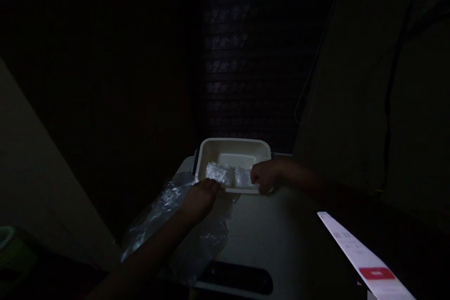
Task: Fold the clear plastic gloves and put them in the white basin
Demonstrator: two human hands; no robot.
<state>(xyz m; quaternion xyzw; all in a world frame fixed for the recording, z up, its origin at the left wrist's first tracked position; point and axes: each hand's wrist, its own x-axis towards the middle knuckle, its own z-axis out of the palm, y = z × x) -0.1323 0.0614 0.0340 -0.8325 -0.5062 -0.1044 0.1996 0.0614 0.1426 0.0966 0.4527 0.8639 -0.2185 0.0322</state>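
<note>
Covering packet (242, 177) partly, right hand (264, 176), dimly lit

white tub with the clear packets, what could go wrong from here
The tub sits near the far edge of the table, so a push might tip it off. Loose clear plastic beside the left hand could snag and drag. In this dim light, the packets might be hard to tell apart.

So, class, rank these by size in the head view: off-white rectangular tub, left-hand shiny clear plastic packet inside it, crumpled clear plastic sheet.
Crumpled clear plastic sheet, partly hidden
Off-white rectangular tub
Left-hand shiny clear plastic packet
</note>
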